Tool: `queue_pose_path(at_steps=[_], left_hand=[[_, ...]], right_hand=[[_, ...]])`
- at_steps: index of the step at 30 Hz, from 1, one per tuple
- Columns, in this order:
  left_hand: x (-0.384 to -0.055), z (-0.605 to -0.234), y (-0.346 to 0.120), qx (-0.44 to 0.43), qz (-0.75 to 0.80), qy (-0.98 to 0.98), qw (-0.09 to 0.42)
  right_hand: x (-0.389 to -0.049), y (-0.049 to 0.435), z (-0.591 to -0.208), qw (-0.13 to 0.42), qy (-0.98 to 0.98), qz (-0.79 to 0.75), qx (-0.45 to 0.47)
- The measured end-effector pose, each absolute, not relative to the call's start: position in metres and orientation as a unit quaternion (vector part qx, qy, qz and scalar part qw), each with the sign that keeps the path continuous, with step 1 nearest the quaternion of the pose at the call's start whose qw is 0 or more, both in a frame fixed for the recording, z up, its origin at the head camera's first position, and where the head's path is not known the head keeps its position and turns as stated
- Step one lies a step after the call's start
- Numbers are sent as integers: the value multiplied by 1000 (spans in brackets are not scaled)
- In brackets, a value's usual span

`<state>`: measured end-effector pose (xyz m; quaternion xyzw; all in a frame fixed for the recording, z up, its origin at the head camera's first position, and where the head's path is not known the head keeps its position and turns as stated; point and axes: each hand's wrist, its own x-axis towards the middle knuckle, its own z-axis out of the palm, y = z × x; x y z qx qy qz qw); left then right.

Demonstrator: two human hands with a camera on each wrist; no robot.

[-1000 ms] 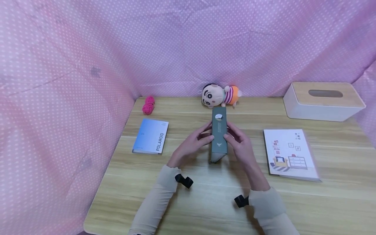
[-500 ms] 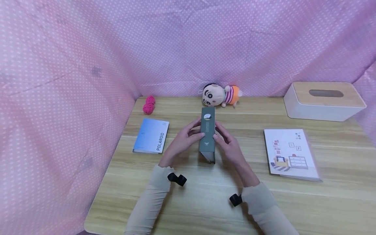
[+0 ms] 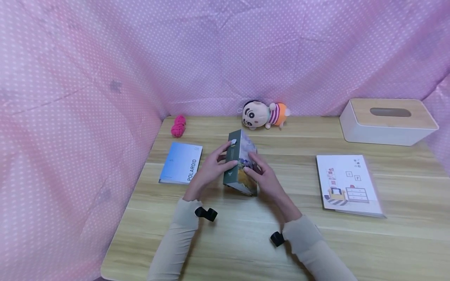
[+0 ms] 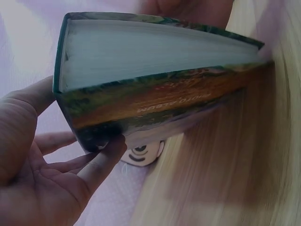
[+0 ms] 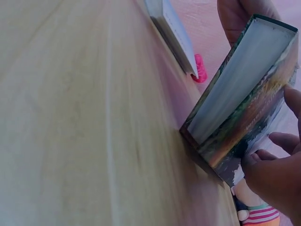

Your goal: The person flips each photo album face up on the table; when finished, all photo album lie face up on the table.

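Note:
A thick photo album (image 3: pixel 242 180) with a dark green spine and painted covers leans to the left over the middle of the table, spine up. My left hand (image 3: pixel 209 168) grips it along the spine, thumb on the near part and a finger farther up. On the cover facing right, my right hand (image 3: pixel 268 180) holds it with thumb and fingers. The left wrist view shows the album's page edges (image 4: pixel 150 54) and the words PHOTO ALBUM on one cover. Its lower edge is close over the table in the right wrist view.
Left of the hands lies a blue POLAROID album (image 3: pixel 179 162), with a pink yarn skein (image 3: pixel 178 126) behind it. A plush doll (image 3: pixel 258 114) lies at the back. To the right are a white illustrated album (image 3: pixel 346 181) and a wood-topped tissue box (image 3: pixel 379 130).
Both hands have moved left with the photo album. Its spine has tipped to the left, so the painted right cover now shows in the head view.

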<state>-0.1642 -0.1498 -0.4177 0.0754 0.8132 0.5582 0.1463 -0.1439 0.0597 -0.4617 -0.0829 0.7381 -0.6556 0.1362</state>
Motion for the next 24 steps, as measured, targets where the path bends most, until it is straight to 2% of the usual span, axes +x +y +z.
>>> queue_pose_path(at_steps=[9,15,22,24], left_hand=[[-165,-426,-170,88,507,846,140],[-164,-433,-183,85,498,850,150],[-153,-412,-186,87,493,848,174],[-153,-417,-188,90,493,848,171]], right_hand=[[-147,59,-471,168,805,-563,-83],[-147,57,-471,157,840,-511,-92],[-148,51,-473,140,866,-468,-111],[-148,49,-474,146,867,-462,-116]])
